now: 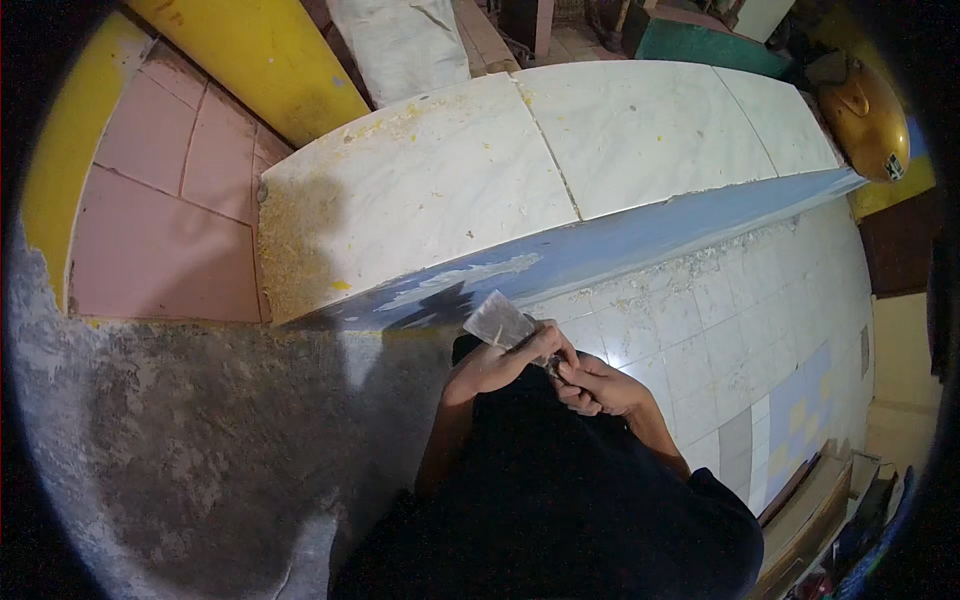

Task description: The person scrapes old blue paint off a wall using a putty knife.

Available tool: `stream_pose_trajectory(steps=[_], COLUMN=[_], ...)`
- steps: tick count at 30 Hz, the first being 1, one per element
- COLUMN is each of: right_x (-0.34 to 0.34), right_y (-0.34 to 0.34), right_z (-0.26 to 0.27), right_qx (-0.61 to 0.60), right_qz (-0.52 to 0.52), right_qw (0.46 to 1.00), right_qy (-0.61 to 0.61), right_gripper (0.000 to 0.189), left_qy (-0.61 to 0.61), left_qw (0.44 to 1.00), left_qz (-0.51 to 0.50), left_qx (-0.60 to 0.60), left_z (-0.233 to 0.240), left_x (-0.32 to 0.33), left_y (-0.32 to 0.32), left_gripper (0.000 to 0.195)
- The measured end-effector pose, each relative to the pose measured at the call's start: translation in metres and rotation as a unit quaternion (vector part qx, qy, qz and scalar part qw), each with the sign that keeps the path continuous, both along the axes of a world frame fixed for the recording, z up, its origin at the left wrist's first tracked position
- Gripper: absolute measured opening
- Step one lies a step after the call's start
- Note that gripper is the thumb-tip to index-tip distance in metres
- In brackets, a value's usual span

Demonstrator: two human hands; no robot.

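In front of my torso, both hands meet on a scraper with a broad, flat metal blade. My right hand grips it by the handle, which is mostly hidden by fingers. My left hand is closed around the neck, just behind the blade, with its fingers close to the right hand. The blade points up and left, toward a blue painted ledge face with scraped, pale patches. Above that face runs a ledge top of white tiles, dotted with yellow flakes and crumbs.
Dusty debris covers the ledge's left end, beside pink tiles. A gold helmet sits at the far right end. A white sack stands behind the ledge. Pale floor tiles lie right, a rough grey wall left.
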State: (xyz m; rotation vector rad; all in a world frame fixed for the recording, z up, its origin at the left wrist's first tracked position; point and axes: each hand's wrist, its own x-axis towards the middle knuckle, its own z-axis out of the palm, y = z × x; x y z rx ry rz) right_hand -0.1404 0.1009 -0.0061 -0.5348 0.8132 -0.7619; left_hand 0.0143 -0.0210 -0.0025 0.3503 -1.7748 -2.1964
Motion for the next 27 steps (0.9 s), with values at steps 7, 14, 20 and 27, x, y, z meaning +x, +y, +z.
stream_pose_trajectory(steps=[7,14,20,27], right_x=[0.006,-0.003,-0.013,0.008], right_y=[-0.027,0.007,-0.009,0.0], right_z=[-0.024,-0.033,-0.032,-0.037], right_qx=[-0.018,-0.009,0.053,0.021], right_qz=[-0.06,-0.013,-0.031,-0.056], right_qw=[0.996,0.998,0.998,0.996], right_qy=[-0.062,-0.065,0.031,-0.064], right_gripper=[0.029,0.025,0.039,0.04], left_qy=[-0.035,-0.018,-0.062,-0.054], left_qw=[0.986,0.999,0.99,0.997], left_qz=[0.163,0.045,0.121,0.048], left_qx=[0.003,0.013,0.049,0.016], left_z=[-0.011,-0.03,-0.036,-0.045], left_x=[-0.008,-0.004,-0.019,-0.011], left_y=[-0.005,0.005,0.006,0.002], left_gripper=[0.039,0.031,0.034,0.036])
